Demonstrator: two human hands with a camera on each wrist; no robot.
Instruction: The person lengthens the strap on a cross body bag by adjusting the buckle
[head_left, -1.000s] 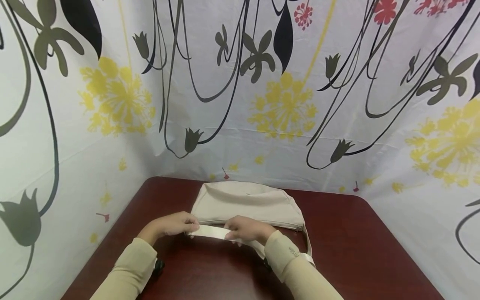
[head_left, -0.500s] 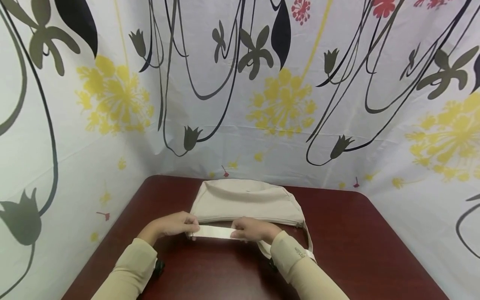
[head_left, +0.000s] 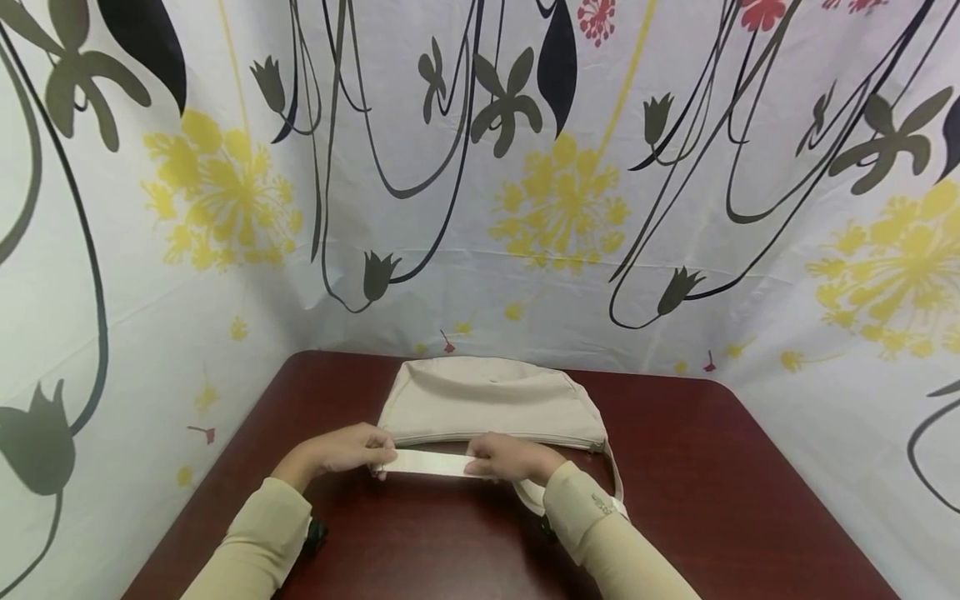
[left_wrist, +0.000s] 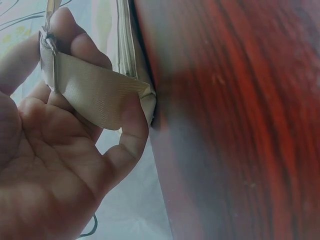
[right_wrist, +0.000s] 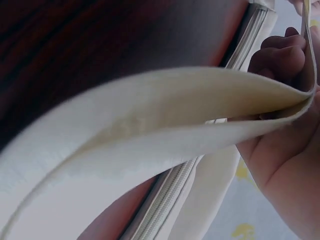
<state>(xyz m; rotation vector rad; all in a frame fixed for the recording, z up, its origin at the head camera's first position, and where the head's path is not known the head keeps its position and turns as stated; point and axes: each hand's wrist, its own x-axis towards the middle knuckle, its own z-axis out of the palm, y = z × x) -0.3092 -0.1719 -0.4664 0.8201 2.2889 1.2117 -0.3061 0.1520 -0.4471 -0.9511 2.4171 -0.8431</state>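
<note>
A cream shoulder bag [head_left: 487, 400] lies on the table, its zipper [right_wrist: 172, 195] facing me. My left hand [head_left: 348, 447] pinches the bag's strap [head_left: 431, 463] near the bag's left corner. In the left wrist view, the strap's fabric [left_wrist: 90, 92] runs between thumb and fingers, beside a small metal slider [left_wrist: 50, 42]. Farther right along the same strap, my right hand [head_left: 513, 458] pinches it too, and the stretch between the hands is straight. Past the right hand, a doubled loop of strap [right_wrist: 165, 95] curves away; its far part joins the bag's right end.
The dark red table [head_left: 720, 500] extends to both sides and toward me. A white cloth with printed flowers [head_left: 465, 208] hangs close behind the table and along its sides. A small dark object [head_left: 316, 536] shows beneath the left cuff.
My right hand has shifted a little to the right along the strap, and the stretch between the hands has gone from bowed to straight. The left hand stays nearly in place.
</note>
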